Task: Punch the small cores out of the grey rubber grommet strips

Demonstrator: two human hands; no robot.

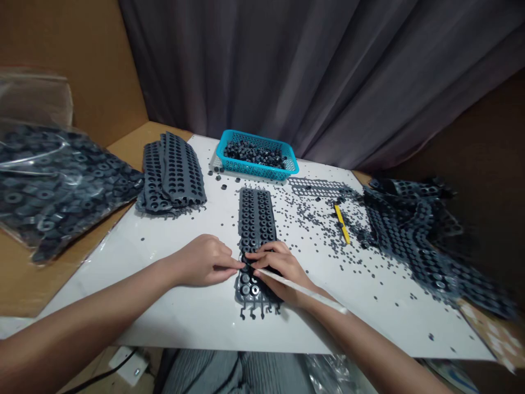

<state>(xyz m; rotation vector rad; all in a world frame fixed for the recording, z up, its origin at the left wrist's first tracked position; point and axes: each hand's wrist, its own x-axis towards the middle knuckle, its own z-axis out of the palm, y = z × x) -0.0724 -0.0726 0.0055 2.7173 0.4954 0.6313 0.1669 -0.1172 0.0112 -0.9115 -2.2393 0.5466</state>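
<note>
A dark grey moulded rubber sheet [258, 219] with rows of round cups lies lengthwise before me on the white table, hooked tabs at its near end. My right hand [283, 268] rests over its lower part, pinching a slim white stick [303, 288] that slants back along the wrist. The stick's tip is at the cups, close to my left fingertip. From the left, my left hand [209, 261] reaches in with curled fingers, its index finger stretched to touch the sheet's left edge. Nothing shows in that hand. Lighter grey rings [255, 290] sit in the nearest cups.
A blue basket [256, 171] of small dark parts stands at the back. Stacked sheets [176, 169] and a clear bag of rubber parts [61, 180] lie left. Right are scattered small discs, a yellow-handled tool [342, 224], a perforated strip [315, 187] and heaped sheets [410, 230].
</note>
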